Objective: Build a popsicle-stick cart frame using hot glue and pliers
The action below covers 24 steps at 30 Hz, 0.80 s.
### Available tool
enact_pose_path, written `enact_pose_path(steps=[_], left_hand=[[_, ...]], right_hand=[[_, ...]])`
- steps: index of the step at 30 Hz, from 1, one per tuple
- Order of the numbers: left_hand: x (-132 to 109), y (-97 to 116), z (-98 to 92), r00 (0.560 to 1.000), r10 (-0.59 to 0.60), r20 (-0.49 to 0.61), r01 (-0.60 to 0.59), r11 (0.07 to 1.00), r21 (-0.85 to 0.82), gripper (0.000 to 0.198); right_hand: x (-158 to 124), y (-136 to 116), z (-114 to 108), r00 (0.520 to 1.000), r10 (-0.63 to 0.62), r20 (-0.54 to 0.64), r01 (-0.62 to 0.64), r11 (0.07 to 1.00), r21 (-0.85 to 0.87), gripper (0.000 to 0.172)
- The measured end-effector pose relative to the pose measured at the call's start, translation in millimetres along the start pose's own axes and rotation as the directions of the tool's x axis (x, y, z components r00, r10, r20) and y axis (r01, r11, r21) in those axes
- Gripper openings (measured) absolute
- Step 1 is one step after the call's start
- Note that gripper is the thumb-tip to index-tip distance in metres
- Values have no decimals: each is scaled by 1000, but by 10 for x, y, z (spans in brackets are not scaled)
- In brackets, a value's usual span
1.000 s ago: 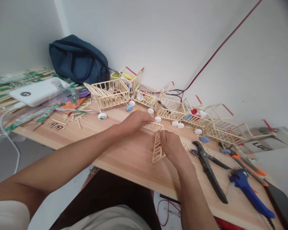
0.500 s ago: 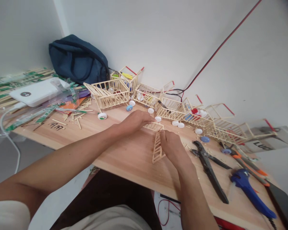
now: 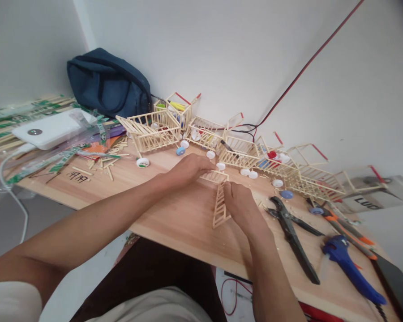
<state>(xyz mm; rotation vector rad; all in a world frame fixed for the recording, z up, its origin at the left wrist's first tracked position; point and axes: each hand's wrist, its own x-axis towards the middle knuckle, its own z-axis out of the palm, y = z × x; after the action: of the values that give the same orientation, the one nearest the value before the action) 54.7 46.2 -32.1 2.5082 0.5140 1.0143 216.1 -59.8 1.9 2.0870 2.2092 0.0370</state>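
My right hand (image 3: 240, 201) is closed on a small slatted panel of wooden sticks (image 3: 219, 206), whose lower end points toward me. A second slatted stick panel (image 3: 215, 176) meets its far corner, with my left hand (image 3: 193, 169) closed on that piece's left end. The two panels stand at an angle to each other just above or on the wooden table (image 3: 174, 210); I cannot tell if they are joined. My fingertips are partly hidden behind the hands. Just beyond them lie white bottle caps (image 3: 220, 166) serving as wheels of the stick carts.
Several miniature stick shopping carts (image 3: 156, 132) line the wall. On the right lie a black-handled cutter (image 3: 293, 241), orange-handled pliers (image 3: 352, 235) and a blue glue gun (image 3: 352, 268). A white power bank (image 3: 53, 129), wrapped sticks and a blue bag (image 3: 109, 85) occupy the left.
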Motion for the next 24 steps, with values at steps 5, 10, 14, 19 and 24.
enact_pose_path(steps=[5,10,14,19,24], left_hand=[[-4,-7,1,1000,10,0,-10,1000,4,26],[-1,-21,9,1000,20,-12,-19,1000,5,26],[1,-13,6,1000,16,-11,-16,1000,6,26],[5,2,-5,1000,11,4,-11,1000,8,28],[12,14,-18,1000,-8,16,7,1000,23,27]], right_hand=[[-7,-1,-10,1000,13,-12,-13,999,43,39],[-4,-1,-14,1000,22,7,-22,999,27,38],[8,0,-14,999,40,10,-41,998,37,40],[11,-2,-11,999,30,26,-30,1000,2,38],[5,-8,-5,999,10,39,-8,997,-72,37]])
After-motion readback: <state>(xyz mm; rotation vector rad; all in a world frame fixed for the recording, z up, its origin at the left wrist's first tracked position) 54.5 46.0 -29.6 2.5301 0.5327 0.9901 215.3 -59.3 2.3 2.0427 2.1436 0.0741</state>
